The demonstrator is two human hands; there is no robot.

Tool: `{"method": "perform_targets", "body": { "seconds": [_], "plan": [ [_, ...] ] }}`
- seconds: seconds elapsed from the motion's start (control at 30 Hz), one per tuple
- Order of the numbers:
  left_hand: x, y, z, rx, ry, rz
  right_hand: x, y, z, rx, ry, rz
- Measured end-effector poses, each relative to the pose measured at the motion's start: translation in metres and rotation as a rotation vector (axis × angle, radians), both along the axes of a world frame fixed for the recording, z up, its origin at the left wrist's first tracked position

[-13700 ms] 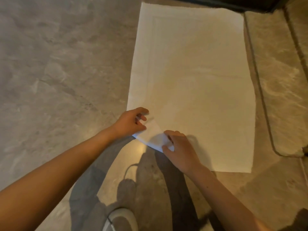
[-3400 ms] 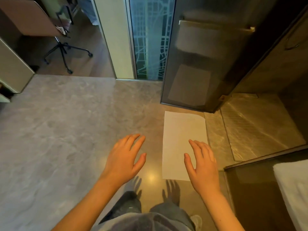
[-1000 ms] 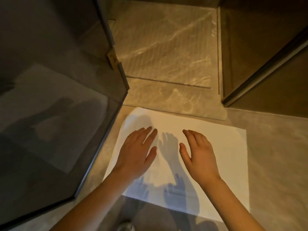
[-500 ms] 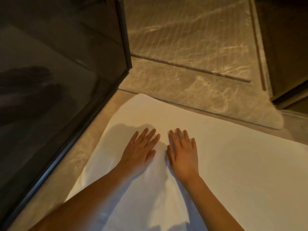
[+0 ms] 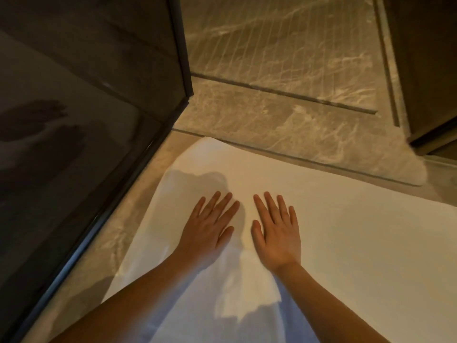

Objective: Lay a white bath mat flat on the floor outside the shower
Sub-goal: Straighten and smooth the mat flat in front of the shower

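While the white bath mat (image 5: pixel 346 243) lies flat on the floor (image 5: pixel 138 219) beside the glass shower door (image 5: pixel 74 120), your left hand (image 5: pixel 210 231) and right hand (image 5: pixel 277 233) press on it, fingers spread.

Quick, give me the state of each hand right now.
Left hand: open, fingers straight, palm flat on the white bath mat.
Right hand: open, fingers straight, palm flat on the mat beside it.
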State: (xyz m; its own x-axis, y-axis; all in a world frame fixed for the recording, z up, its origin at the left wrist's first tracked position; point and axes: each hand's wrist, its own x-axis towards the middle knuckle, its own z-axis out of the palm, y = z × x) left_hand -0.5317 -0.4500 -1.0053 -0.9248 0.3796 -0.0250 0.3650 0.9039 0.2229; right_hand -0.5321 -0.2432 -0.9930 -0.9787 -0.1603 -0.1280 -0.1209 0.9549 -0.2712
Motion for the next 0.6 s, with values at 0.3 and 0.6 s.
{"method": "perform_targets", "body": {
  "seconds": [0.3,0.6],
  "plan": [
    [-0.069,-0.056,0.021,0.048,0.050,0.248,0.001,0.001,-0.002,0.035,0.020,-0.005],
    [-0.088,-0.056,0.035,0.231,-0.050,0.493,0.002,-0.003,0.001,0.058,0.025,-0.006]
  ]
}}
